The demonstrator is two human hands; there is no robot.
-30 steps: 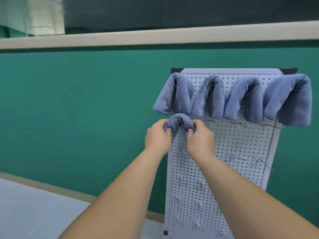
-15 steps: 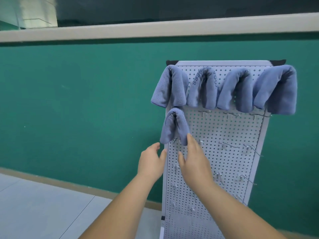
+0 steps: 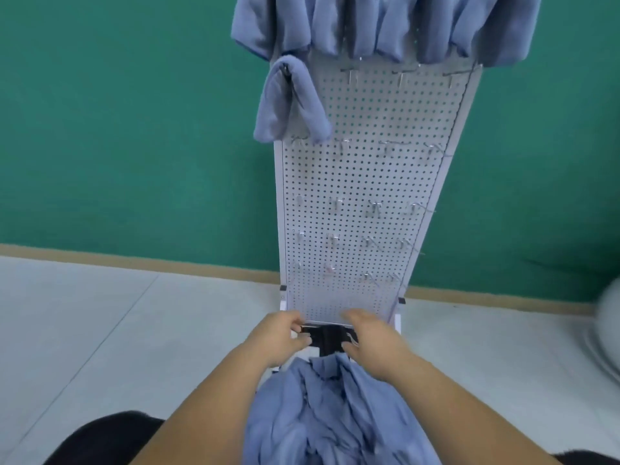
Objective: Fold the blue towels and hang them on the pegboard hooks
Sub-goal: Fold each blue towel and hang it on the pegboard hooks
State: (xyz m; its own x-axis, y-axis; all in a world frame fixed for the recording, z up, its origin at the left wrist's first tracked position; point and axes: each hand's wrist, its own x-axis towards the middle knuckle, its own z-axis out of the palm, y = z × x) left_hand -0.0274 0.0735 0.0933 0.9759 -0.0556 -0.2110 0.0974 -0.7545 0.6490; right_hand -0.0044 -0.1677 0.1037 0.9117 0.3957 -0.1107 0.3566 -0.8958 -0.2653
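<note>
Two half-curled hands, left [image 3: 281, 337], right [image 3: 370, 338], near crumpled towels [image 3: 335, 417]

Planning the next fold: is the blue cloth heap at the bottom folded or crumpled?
Crumpled. The blue towel heap lies bunched in irregular wrinkles, with no clean fold lines, unlike the hung towel above it.

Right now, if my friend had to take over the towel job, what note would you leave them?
Left hand: empty, fingers loosely curled, low by the foot of the pegboard.
Right hand: the same, beside it.
Done: a row of folded blue towels hangs across the top; one more folded towel hangs on the second row's left hook.
Left: the crumpled towel pile under the hands needs folding and hanging; the next bare hook is right of that lone towel.
</note>
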